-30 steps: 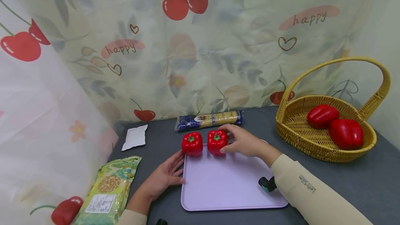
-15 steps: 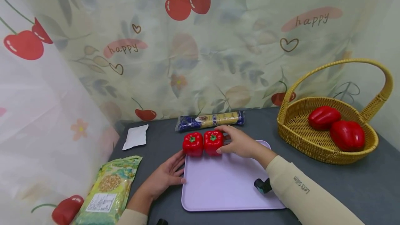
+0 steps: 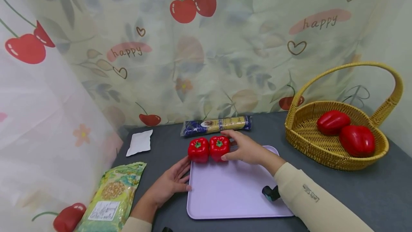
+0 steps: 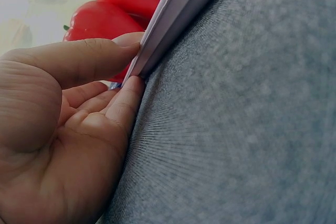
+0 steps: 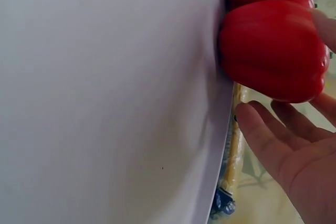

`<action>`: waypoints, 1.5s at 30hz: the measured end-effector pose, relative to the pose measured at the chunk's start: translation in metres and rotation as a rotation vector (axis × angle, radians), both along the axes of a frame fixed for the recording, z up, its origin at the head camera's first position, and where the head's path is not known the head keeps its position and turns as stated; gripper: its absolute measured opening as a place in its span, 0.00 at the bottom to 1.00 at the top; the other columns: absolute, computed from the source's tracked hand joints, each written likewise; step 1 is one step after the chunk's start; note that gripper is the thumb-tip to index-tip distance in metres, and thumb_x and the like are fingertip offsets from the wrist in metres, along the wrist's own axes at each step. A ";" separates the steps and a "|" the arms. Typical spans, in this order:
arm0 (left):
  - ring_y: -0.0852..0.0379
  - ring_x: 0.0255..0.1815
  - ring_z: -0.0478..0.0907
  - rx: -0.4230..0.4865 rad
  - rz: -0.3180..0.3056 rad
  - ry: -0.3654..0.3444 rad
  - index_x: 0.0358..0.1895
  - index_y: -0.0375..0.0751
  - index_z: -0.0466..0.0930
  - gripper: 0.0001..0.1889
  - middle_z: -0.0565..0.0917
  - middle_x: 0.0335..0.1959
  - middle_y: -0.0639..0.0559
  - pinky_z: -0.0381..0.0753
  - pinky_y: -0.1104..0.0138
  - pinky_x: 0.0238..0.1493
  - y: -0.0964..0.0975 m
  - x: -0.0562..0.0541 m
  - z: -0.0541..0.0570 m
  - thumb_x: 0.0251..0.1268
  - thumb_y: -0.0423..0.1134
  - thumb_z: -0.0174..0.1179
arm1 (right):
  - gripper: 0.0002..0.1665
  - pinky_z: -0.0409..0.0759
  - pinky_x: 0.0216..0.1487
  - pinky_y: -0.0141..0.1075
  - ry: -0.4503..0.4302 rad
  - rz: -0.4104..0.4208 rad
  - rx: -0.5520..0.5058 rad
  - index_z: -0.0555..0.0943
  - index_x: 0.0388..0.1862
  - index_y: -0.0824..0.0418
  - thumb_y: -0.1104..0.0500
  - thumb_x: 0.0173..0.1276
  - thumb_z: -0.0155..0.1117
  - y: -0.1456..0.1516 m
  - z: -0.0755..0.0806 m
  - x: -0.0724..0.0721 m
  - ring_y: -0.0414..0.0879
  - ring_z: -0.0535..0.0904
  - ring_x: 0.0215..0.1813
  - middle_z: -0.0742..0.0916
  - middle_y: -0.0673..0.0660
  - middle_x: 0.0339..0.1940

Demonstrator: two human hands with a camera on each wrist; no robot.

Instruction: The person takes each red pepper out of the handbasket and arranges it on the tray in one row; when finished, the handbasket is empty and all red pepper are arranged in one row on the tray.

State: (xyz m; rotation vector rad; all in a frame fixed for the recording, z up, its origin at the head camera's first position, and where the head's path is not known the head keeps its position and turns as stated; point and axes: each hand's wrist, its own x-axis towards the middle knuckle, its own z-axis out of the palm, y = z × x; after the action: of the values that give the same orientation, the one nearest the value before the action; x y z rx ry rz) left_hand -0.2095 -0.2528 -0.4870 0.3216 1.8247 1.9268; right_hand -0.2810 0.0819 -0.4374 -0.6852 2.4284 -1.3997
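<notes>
Two glossy red bell peppers stand side by side at the back left of a lilac tray (image 3: 238,192). My right hand (image 3: 246,148) holds the right bell pepper (image 3: 219,148), thumb on its near side and a finger behind it. In the right wrist view the thumb lies against this pepper (image 5: 273,51) and other fingers spread beside it. The left bell pepper (image 3: 198,150) sits close against it. My left hand (image 3: 172,180) rests at the tray's left edge with fingers extended. The left wrist view has its thumb and fingertips touching the tray's rim (image 4: 157,32).
A wicker basket (image 3: 322,155) with two red peppers (image 3: 357,140) stands at the right. Behind the tray lies a pack of pasta (image 3: 217,125). To the left are a white packet (image 3: 140,142) and a green-yellow bag (image 3: 111,196). A patterned curtain (image 3: 225,63) hangs behind.
My right hand has moved the right bell pepper leftward, closing the gap to the left one. Over the last half second it has hardly moved. The left hand stays at the tray's edge.
</notes>
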 end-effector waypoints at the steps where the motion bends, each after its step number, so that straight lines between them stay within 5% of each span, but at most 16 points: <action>1: 0.41 0.89 0.44 0.000 -0.001 0.001 0.89 0.33 0.44 0.57 0.46 0.90 0.39 0.68 0.56 0.77 0.000 0.000 0.000 0.61 0.13 0.69 | 0.52 0.82 0.68 0.54 0.006 0.000 -0.001 0.66 0.85 0.62 0.53 0.69 0.83 0.001 0.000 0.001 0.61 0.76 0.72 0.75 0.62 0.78; 17: 0.40 0.89 0.45 -0.003 0.000 0.010 0.89 0.33 0.44 0.57 0.46 0.90 0.39 0.69 0.56 0.77 0.000 0.001 0.001 0.61 0.13 0.69 | 0.43 0.84 0.63 0.59 0.085 -0.058 -0.099 0.68 0.85 0.57 0.43 0.80 0.71 0.038 0.022 0.017 0.63 0.78 0.71 0.79 0.61 0.73; 28: 0.39 0.89 0.45 -0.021 0.009 0.015 0.89 0.33 0.44 0.58 0.47 0.90 0.39 0.70 0.58 0.75 -0.002 -0.001 -0.001 0.61 0.15 0.71 | 0.27 0.85 0.62 0.54 0.111 -0.061 -0.336 0.70 0.79 0.65 0.51 0.92 0.48 0.066 0.027 0.035 0.65 0.81 0.67 0.81 0.66 0.68; 35: 0.40 0.89 0.45 -0.020 0.012 0.007 0.89 0.34 0.44 0.58 0.47 0.90 0.39 0.71 0.58 0.75 -0.002 0.000 -0.002 0.61 0.15 0.71 | 0.28 0.87 0.58 0.47 0.138 -0.041 -0.410 0.68 0.79 0.68 0.52 0.94 0.37 0.087 0.026 0.047 0.67 0.81 0.66 0.79 0.71 0.69; 45: 0.40 0.89 0.45 -0.014 0.002 0.013 0.89 0.34 0.44 0.57 0.47 0.90 0.39 0.69 0.57 0.76 -0.001 0.000 -0.001 0.62 0.14 0.70 | 0.33 0.85 0.59 0.45 0.172 0.046 -0.558 0.70 0.82 0.58 0.47 0.94 0.26 0.124 0.023 0.060 0.59 0.82 0.66 0.80 0.70 0.69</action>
State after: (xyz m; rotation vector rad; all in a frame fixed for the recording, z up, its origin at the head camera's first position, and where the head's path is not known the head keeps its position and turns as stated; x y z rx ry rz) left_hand -0.2094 -0.2537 -0.4882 0.3282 1.8463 1.9174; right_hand -0.2207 0.2060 -0.4143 -1.0079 2.1154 -2.0996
